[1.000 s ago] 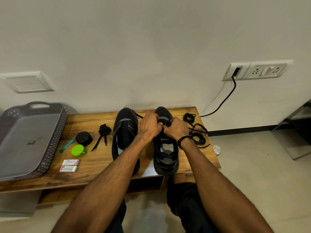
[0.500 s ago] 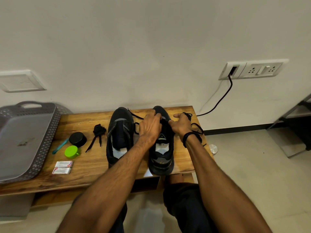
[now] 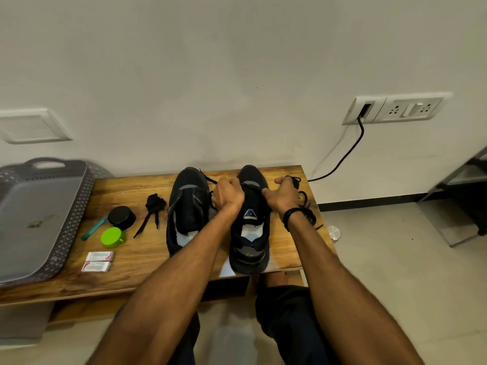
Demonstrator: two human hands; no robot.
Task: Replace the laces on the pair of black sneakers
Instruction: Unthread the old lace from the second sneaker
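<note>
- Now, threading of a black lace through the front eyelets of the sneaker toward the right edge of the tabletop, toe to the far edge, heel right at the near edge.
- Left hand with fingers curled tight around one strand; right hand with fingers curled as well, pinching the other strand, thumb stretched out.
- Better to pull both strands to equal length before passing to the next eyelets, and to keep the lace flat, not twisted.
- Advisable also to hold the sneaker down a little while pulling: with the heel so close to the near edge, some risk of sliding off.
- Second sneaker just beside, near the middle; hard to tell how far laced.
- Lace bundle further toward the left edge; loose laces at the right edge.
- On the tongue a small triangular emblem, not readable.
- On two small boxes toward the near-left corner some pink print, too small to read; no brand name legible anywhere.
</note>
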